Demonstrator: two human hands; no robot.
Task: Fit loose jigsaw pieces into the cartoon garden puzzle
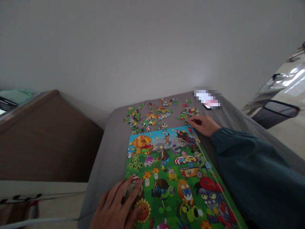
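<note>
A colourful cartoon picture board [166, 171] with a green ground and a blue top edge lies on a grey cloth. My left hand [116, 203] rests flat on its lower left part, fingers spread. Past the board's far right corner, my right hand [203, 124] has thumb and fingers pinched together at a small dark-green puzzle piece [186, 122]; the fingertips partly hide it. Loose jigsaw pieces lie beyond the board: a left heap [133, 117], a middle heap [156, 115] and a right heap [189, 111] near my right fingers.
A phone [207, 99] with a lit screen lies at the far right of the grey cloth surface [107, 152], against the white wall [143, 47]. To the left stands a brown wooden cabinet [47, 136]. A grey object with a dark rim [271, 113] is at the right.
</note>
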